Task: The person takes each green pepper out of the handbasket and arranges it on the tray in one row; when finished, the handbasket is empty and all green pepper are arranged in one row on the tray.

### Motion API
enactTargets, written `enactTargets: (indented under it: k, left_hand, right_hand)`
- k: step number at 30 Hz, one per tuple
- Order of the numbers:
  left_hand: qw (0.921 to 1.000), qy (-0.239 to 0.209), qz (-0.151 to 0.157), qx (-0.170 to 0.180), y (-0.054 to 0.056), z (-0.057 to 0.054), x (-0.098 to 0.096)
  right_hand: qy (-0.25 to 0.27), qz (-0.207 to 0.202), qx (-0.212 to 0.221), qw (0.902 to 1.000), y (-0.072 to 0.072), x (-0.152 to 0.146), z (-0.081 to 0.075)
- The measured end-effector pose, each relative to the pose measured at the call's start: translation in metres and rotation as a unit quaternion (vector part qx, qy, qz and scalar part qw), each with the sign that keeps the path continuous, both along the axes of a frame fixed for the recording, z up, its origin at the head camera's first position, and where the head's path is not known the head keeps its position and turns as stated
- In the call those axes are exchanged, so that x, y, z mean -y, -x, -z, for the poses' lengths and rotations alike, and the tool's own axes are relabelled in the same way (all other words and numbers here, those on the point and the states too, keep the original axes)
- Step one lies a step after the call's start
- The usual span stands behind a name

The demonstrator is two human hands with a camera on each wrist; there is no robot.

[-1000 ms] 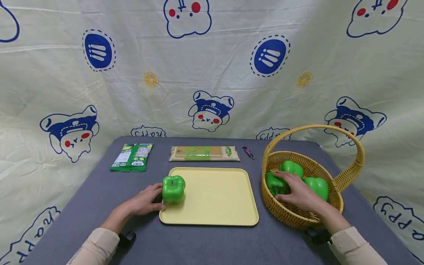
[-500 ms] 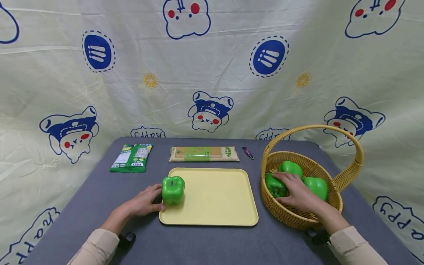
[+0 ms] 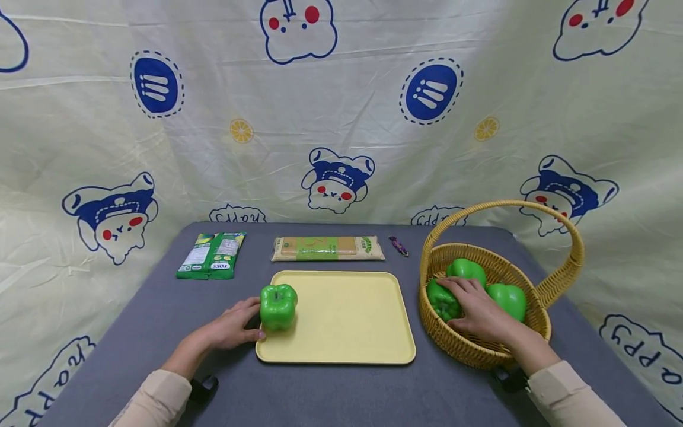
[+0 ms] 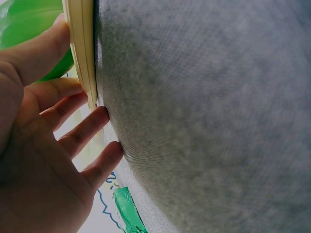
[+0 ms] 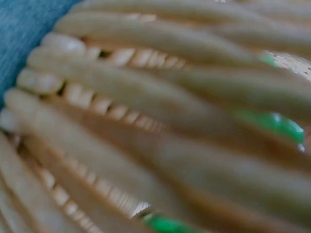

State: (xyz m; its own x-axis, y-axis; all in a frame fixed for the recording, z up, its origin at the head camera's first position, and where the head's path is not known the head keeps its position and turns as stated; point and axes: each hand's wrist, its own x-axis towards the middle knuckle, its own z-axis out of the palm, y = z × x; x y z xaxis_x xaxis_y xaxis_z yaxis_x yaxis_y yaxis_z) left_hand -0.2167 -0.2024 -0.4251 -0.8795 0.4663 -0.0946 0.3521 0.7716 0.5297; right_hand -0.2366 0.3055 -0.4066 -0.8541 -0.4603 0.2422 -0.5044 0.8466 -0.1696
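Note:
In the head view, my left hand [image 3: 233,325] rests at the left edge of a pale yellow tray [image 3: 349,317]. The left wrist view shows its thumb and fingertips touching the tray's rim, fingers spread and fairly straight. A green bell pepper [image 3: 278,306] stands upright on the tray's left end, just beside that hand. My right hand [image 3: 480,312] reaches into a wicker basket [image 3: 539,290] and grips a green bell pepper [image 3: 443,299] with thumb and fingers. Two more, a back pepper [image 3: 467,270] and a right-hand pepper [image 3: 509,301], lie in the basket. Basket weave blocks the right wrist view.
Behind the tray lie a long packet [image 3: 328,248] with a green label and a small purple wrapped piece [image 3: 398,246]. A green snack bag [image 3: 211,255] lies at the back left. The basket's tall handle [image 3: 576,255] arches over it. A printed curtain [image 3: 341,118] hangs behind the grey table [image 3: 309,397].

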Motion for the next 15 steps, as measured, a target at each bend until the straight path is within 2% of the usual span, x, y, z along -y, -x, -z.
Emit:
enactTargets:
  k: [15]
  left_hand:
    - [1.0, 0.003, -0.003, 0.002, -0.0002, -0.0008, -0.0005]
  right_hand:
    - [-0.05, 0.004, -0.014, 0.9987, 0.0011, 0.0019, -0.0003]
